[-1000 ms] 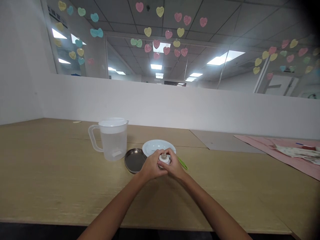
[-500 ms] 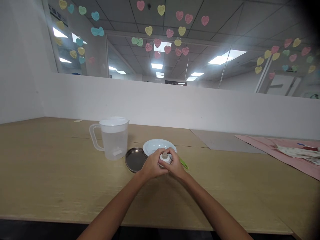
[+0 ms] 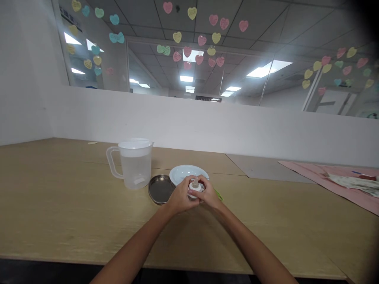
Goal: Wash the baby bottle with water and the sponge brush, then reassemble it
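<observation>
Both hands close around a baby bottle (image 3: pixel 195 189), seen from its top. A white collar and a translucent teat show; fingers hide most of the body. My left hand (image 3: pixel 182 197) wraps its left side. My right hand (image 3: pixel 209 194) grips the right side, its thumb across the collar's front. Just behind the hands lies a white oval dish (image 3: pixel 185 172). To the left sits a round dark metal pan (image 3: pixel 160 189). The end of a green handle (image 3: pixel 218 195) sticks out past my right hand; its other end is hidden.
A clear plastic pitcher (image 3: pixel 136 165) with a lid stands left of the pan, handle to the left. On the right, a pink cloth (image 3: pixel 310 170) carries a patterned cloth (image 3: pixel 352 181) and a red-and-blue item (image 3: pixel 367 176). A white wall (image 3: pixel 189 122) rises behind the wooden table (image 3: pixel 89 213).
My right thumb and fingers have shifted slightly around the collar, and the teat shows a little differently. Otherwise the hands and table items stay in place.
</observation>
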Demonstrator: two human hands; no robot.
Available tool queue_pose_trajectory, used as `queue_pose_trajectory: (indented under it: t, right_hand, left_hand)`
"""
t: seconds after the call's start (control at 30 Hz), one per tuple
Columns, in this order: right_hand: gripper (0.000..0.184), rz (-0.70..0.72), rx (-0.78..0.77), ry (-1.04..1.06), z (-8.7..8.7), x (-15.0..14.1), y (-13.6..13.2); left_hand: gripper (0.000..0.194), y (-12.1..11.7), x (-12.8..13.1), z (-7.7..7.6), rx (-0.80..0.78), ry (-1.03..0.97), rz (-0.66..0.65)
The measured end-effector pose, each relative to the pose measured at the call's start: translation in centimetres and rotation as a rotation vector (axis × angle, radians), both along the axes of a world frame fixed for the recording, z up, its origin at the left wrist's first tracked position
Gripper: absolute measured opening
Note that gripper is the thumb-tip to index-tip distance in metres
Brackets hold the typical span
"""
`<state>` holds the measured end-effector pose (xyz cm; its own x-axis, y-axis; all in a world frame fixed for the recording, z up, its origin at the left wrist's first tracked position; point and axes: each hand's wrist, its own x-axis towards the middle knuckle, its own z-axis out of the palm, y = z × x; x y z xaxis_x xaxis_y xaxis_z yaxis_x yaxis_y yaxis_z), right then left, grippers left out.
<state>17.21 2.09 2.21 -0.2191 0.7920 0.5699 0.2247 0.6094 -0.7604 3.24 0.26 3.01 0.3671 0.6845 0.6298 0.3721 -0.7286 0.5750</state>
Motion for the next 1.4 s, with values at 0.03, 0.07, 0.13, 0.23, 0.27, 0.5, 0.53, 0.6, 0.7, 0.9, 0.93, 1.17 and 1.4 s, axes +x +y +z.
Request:
queue_pose_trajectory:
  t: [0.03,0.07,0.13,0.23,0.27,0.5,0.53,0.6,0.7,0.9,0.93,1.17,1.4]
  right_hand:
    - [0.032,0.04,-0.037,0.004,0.2,0.2,0.1]
    - [0.032,0.077,-0.063,0.002,0.4,0.3,0.2]
    - [0.032,0.137,-0.088,-0.013,0.8,0.7,0.4]
    - [0.033,0.185,-0.107,-0.032,1.2,1.2,0.6]
    - [0.033,0.19,-0.111,-0.034,1.3,1.3,0.6]
    - [0.037,0.225,-0.149,0.009,1.0,1.5,0.9]
    - [0.039,0.255,-0.172,0.026,1.0,1.6,1.0]
    - [0.045,0.329,-0.23,0.075,1.0,1.7,0.9]
    - [0.057,0.426,-0.3,0.144,1.3,2.0,0.7]
    - [0.074,0.415,-0.305,0.154,1.4,2.8,1.2]
    - [0.075,0.384,-0.285,0.163,1.2,3.0,1.5]
    - [0.044,0.025,-0.145,0.296,0.1,4.0,3.7]
    - [0.078,0.341,-0.19,0.099,0.3,1.1,1.0]
  left_hand:
    - [0.062,0.0,0.1,-0.1,0.004,-0.015,0.003]
    - [0.065,0.0,0.1,-0.2,0.001,-0.026,0.009]
    - [0.074,0.0,0.2,-0.2,-0.019,-0.028,0.023]
    - [0.078,0.1,0.1,-0.3,-0.039,-0.01,0.05]
    - [0.077,0.2,0.1,-0.3,-0.037,-0.007,0.058]
    - [0.075,0.7,-0.3,-0.4,-0.053,-0.008,0.057]
    - [0.073,0.6,-0.4,-0.4,-0.056,-0.01,0.028]
    - [0.068,0.5,-0.6,-0.2,-0.049,-0.019,-0.044]
    - [0.063,0.6,-0.7,-0.2,-0.019,-0.039,-0.1]
    - [0.07,0.8,-0.6,-0.8,-0.008,-0.022,-0.073]
    - [0.071,0.7,-0.6,-0.8,-0.006,-0.022,-0.066]
    - [0.071,0.5,-0.3,-1.0,-0.002,-0.023,-0.036]
    - [0.069,0.0,-0.3,-0.7,0.036,-0.084,-0.118]
